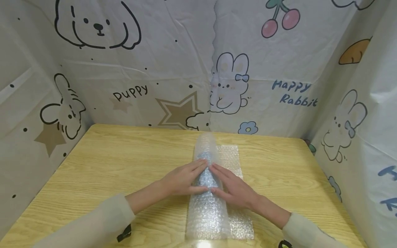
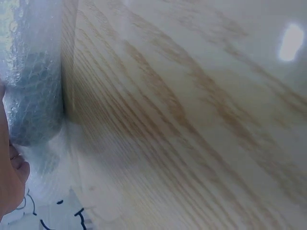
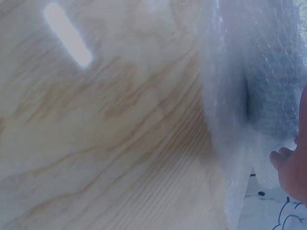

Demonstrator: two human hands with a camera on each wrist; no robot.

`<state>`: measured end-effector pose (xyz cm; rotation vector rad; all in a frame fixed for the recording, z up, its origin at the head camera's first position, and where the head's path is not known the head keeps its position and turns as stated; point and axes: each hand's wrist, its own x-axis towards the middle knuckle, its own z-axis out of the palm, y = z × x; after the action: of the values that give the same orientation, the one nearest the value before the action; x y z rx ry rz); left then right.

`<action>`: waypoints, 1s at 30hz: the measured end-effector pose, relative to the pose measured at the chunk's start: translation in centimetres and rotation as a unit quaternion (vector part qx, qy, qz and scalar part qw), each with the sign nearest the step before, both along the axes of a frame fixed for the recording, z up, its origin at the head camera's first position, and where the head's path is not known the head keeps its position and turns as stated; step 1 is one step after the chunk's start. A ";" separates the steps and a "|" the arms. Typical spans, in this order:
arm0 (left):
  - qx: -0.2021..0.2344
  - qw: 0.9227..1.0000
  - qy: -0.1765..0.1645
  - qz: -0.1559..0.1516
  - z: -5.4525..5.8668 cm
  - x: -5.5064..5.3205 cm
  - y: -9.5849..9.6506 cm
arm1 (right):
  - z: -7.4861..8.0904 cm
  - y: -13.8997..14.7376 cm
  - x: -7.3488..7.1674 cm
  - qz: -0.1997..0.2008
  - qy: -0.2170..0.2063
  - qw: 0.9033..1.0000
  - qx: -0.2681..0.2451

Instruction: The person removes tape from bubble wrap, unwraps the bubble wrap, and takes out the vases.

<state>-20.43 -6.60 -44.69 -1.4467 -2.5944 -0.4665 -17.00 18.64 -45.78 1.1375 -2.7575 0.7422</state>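
A roll of clear bubble wrap [image 1: 207, 217] lies lengthwise in the middle of the table, wound around a bluish, rounded thing [image 2: 33, 105] whose kind the layers hide. To its right, a flat stretch of the wrap [image 1: 240, 224] spreads over the wood. My left hand [image 1: 186, 177] rests on the roll's left side, fingers extended over the top. From the other side, my right hand [image 1: 234, 187] lies on the roll with its fingers fairly straight. The fingertips of both hands come close together on top. Each wrist view catches only part of its hand beside the wrap.
The wood-grain table [image 1: 118, 162] reaches back to a cartoon-printed cloth [image 1: 173, 69], which also hangs at the left and right sides. Light reflects off the tabletop in both wrist views.
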 end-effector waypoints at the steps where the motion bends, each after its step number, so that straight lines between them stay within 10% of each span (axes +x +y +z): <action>1: 0.003 1.000 0.001 -0.002 0.0 0.0 -0.2 | 0.2 -0.2 0.0 0.001 0.000 1.000 0.001; 22: 0.010 1.000 -0.019 0.010 -0.4 0.4 -1.5 | 0.5 -0.7 0.1 -0.020 -0.002 1.000 0.008; 30: 0.078 0.995 0.062 0.019 -0.7 0.6 -0.8 | 0.6 -1.3 0.1 -0.022 0.016 1.000 -0.009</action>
<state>-19.81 -7.45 -45.37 -1.3299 -2.4252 -0.5415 -16.91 17.37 -45.19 1.0721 -2.7345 0.7356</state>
